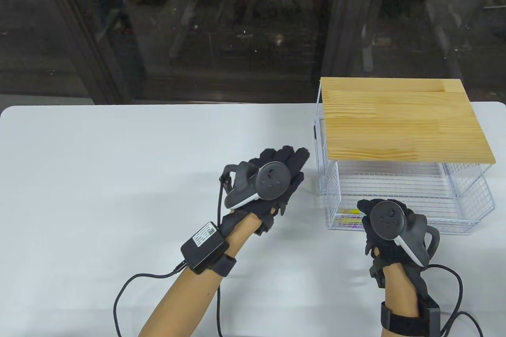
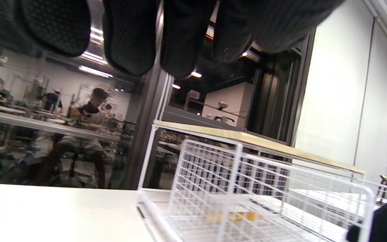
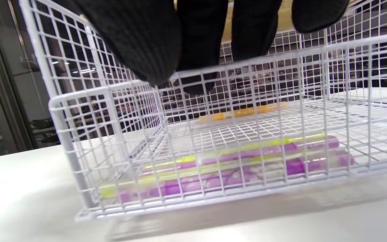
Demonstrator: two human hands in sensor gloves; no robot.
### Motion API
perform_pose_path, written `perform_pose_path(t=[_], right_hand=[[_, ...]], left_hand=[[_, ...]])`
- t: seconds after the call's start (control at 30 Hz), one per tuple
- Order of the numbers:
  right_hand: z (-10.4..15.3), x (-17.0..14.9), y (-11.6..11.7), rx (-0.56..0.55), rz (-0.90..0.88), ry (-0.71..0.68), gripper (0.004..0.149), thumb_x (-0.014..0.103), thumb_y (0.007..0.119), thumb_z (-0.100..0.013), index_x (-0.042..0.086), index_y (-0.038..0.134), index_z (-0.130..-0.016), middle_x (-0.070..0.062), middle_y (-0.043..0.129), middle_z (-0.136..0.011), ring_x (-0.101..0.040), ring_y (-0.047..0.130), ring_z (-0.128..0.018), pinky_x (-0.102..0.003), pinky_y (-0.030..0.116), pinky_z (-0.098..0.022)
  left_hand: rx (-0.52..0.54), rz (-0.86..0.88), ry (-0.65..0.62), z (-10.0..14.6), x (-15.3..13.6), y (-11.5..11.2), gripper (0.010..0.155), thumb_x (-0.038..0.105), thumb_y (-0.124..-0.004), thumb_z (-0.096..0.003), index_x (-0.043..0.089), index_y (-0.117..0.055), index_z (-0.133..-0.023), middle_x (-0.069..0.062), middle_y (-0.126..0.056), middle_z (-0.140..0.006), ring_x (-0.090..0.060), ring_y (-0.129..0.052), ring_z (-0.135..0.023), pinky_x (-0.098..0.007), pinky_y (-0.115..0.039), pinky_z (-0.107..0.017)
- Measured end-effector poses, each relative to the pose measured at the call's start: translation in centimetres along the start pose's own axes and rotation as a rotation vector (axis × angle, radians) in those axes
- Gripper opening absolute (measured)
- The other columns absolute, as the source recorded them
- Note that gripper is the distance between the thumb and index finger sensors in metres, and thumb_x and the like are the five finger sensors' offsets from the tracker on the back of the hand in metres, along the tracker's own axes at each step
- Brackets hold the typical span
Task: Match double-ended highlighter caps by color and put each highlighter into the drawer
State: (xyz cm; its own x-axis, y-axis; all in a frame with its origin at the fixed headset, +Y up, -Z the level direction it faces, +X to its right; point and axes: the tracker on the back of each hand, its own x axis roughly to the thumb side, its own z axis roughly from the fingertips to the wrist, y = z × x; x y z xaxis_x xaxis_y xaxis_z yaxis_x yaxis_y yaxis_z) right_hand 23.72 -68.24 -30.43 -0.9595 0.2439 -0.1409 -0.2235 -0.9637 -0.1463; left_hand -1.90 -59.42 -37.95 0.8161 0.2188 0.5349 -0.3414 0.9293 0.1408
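The wire drawer stands pulled out from under the wooden top, and everything here can be placed against its front wall. The right hand is at that wall, near the front left corner. In the right wrist view its fingers hang straight down onto the top rail of the wall; whether they hook over the wire or merely rest on it I cannot tell, and they hold no highlighter.

Just behind the front wall, on the drawer floor, lie the purple highlighters and a yellow-green one, long axes parallel to the wall. An orange highlighter lies farther back, at a slight slant.

The left hand hovers over the counter just left of the drawer's left side, fingers loosely extended and holding nothing.

With no highlighter visible on the counter, the next move is probably pushing the drawer in, straight back across the highlighters' long axes, and the right hand is better placed for it.

The table view shows only a sliver of colour beside the right hand. The right wrist view shows the highlighters plainly, and the left wrist view gives just a blurred orange patch through the mesh.
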Motion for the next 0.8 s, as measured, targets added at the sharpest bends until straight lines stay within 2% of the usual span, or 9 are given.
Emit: perform_pose_path(t=[0.13, 0.3, 0.4, 0.57, 0.73, 0.8], right_hand=[[-0.2, 0.0, 0.5, 0.026, -0.009, 0.008, 0.034, 0.026, 0.086, -0.047, 0.040, 0.098, -0.076, 0.003, 0.099, -0.089, -0.045, 0.082, -0.085, -0.066, 0.057, -0.063], [-0.2, 0.1, 0.6, 0.017, -0.009, 0.021, 0.033, 0.027, 0.085, -0.048, 0.043, 0.101, -0.071, 0.004, 0.102, -0.085, -0.044, 0.086, -0.082, -0.066, 0.057, -0.062], [-0.2, 0.1, 0.6, 0.026, -0.008, 0.023, 0.032, 0.027, 0.084, -0.048, 0.043, 0.102, -0.069, 0.005, 0.104, -0.083, -0.044, 0.088, -0.081, -0.066, 0.056, -0.062], [-0.2, 0.1, 0.6, 0.032, -0.016, 0.029, 0.032, 0.027, 0.084, -0.048, 0.044, 0.102, -0.069, 0.005, 0.104, -0.083, -0.044, 0.087, -0.081, -0.065, 0.055, -0.062], [-0.3, 0.1, 0.6, 0.036, -0.022, 0.032, 0.032, 0.027, 0.084, -0.048, 0.043, 0.102, -0.069, 0.005, 0.103, -0.084, -0.044, 0.087, -0.081, -0.065, 0.055, -0.063], [-0.3, 0.1, 0.7, 0.036, -0.028, 0.037, 0.032, 0.027, 0.084, -0.048, 0.043, 0.102, -0.069, 0.005, 0.103, -0.084, -0.044, 0.086, -0.082, -0.065, 0.054, -0.063]], left_hand=[[-0.079, 0.053, -0.040, -2.5, 2.7, -1.9, 0.065, 0.054, -0.062, -0.0433, 0.046, -0.054, -0.108, 0.011, -0.051, -0.121, -0.036, -0.051, -0.109, -0.066, -0.062, -0.064], [-0.139, 0.108, -0.065, -4.6, 4.8, -4.0, 0.069, 0.059, -0.055, -0.0413, 0.045, -0.052, -0.109, 0.013, -0.045, -0.122, -0.032, -0.039, -0.112, -0.067, -0.055, -0.067], [-0.207, 0.124, -0.049, -5.9, 5.7, -5.3, 0.072, 0.061, -0.050, -0.0403, 0.043, -0.052, -0.110, 0.011, -0.047, -0.122, -0.030, -0.037, -0.113, -0.066, -0.053, -0.069], [-0.308, 0.153, -0.009, -7.1, 6.4, -7.3, 0.072, 0.061, -0.051, -0.0413, 0.040, -0.053, -0.110, 0.009, -0.048, -0.121, -0.030, -0.033, -0.112, -0.065, -0.051, -0.070], [-0.284, 0.094, -0.002, -7.4, 6.7, -7.3, 0.071, 0.060, -0.053, -0.0420, 0.039, -0.052, -0.110, 0.008, -0.051, -0.120, -0.029, -0.038, -0.111, -0.064, -0.053, -0.070], [-0.274, 0.090, -0.002, -7.4, 6.5, -7.2, 0.070, 0.059, -0.055, -0.0424, 0.036, -0.058, -0.109, 0.010, -0.053, -0.119, -0.028, -0.040, -0.111, -0.063, -0.055, -0.069]])
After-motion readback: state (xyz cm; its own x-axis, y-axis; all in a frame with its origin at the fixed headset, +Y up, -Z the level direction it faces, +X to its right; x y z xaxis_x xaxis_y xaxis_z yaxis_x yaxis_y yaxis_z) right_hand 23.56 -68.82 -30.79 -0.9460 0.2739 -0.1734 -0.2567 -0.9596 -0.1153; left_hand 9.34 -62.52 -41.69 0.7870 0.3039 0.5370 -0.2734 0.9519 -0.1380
